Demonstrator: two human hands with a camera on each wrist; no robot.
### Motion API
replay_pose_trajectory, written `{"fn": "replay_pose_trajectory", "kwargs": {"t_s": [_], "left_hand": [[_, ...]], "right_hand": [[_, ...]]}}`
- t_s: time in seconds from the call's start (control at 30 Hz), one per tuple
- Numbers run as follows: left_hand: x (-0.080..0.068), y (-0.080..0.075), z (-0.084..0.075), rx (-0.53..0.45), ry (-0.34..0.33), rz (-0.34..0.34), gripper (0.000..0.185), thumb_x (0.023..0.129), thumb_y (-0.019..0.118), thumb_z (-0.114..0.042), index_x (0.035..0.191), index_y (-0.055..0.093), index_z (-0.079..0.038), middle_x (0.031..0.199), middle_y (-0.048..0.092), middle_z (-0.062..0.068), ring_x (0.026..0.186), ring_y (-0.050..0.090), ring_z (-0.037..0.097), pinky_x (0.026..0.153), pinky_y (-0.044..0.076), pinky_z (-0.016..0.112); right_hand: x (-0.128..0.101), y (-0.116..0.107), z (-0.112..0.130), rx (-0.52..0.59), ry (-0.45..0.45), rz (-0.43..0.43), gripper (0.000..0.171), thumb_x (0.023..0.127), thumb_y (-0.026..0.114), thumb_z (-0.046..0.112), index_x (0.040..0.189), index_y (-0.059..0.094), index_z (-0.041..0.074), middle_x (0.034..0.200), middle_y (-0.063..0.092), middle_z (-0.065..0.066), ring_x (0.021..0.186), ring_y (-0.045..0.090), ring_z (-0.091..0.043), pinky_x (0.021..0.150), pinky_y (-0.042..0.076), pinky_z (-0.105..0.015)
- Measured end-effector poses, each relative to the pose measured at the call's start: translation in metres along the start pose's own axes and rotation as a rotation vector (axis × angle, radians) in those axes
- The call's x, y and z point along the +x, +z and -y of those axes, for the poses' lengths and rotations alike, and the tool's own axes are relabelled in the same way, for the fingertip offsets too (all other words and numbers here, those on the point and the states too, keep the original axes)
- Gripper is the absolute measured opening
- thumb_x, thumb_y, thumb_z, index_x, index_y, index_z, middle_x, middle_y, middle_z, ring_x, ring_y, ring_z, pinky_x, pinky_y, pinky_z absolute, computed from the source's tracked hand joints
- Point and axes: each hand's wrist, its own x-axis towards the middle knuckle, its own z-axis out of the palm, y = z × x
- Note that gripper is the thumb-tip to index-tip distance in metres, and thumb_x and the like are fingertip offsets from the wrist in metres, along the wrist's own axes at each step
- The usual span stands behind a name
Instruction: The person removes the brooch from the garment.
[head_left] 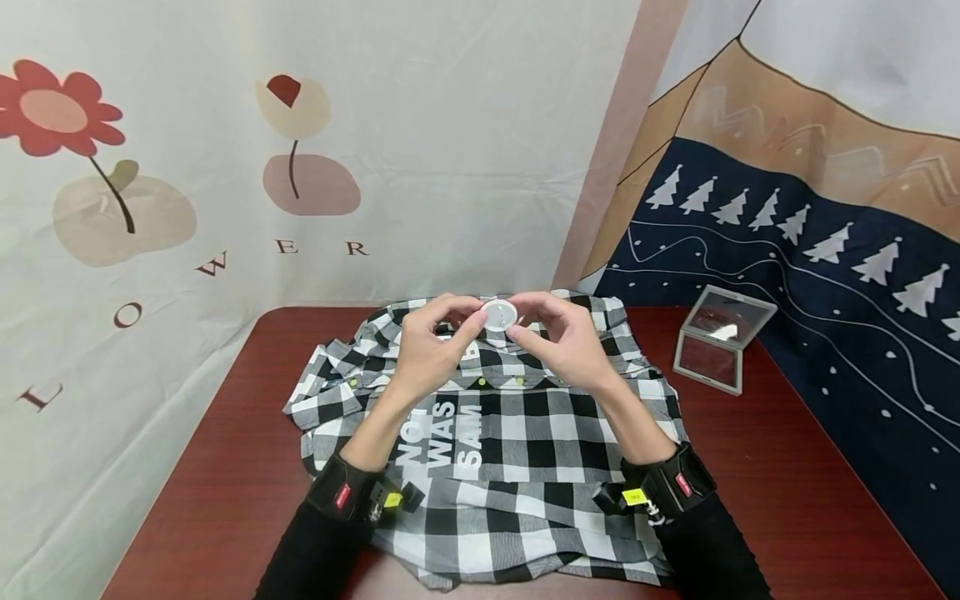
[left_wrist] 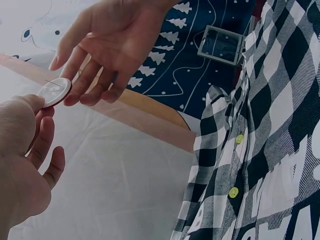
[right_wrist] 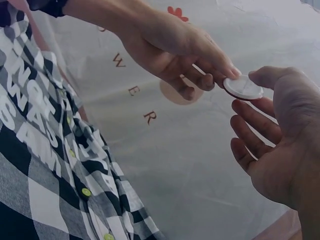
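Head view overhead, wrist views close

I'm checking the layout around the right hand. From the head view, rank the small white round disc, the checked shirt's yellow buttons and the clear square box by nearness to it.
1. Small white round disc: at the fingertips of the right hand, left hand's side.
2. Yellow buttons on the black-and-white checked shirt: just below the hand.
3. Clear square box: off to the right on the red-brown table.

Dark red table (head_left: 810, 500); flower-print cloth (head_left: 225, 167) behind; tree-patterned cloth (head_left: 825, 250) rightward.
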Motion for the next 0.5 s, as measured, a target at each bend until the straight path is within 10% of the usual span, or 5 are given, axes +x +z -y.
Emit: {"fn": "replay_pose_trajectory", "kwargs": {"t_s": [0.5], "left_hand": [[-0.002,0.0013,-0.0003,0.001,0.015,0.008,0.013,0.103,0.08,-0.002,0.116,0.083,-0.002,0.101,0.081,0.014,0.083,0.07,0.01,0.079,0.06,0.02]], "right_hand": [[-0.0005,0.0109,-0.0027,-0.003,-0.027,-0.081,0.025,0.099,0.074,-0.014,0.124,0.076,-0.011,0.108,0.079,0.011,0.096,0.073,-0.006,0.086,0.062,-0.019]]}}
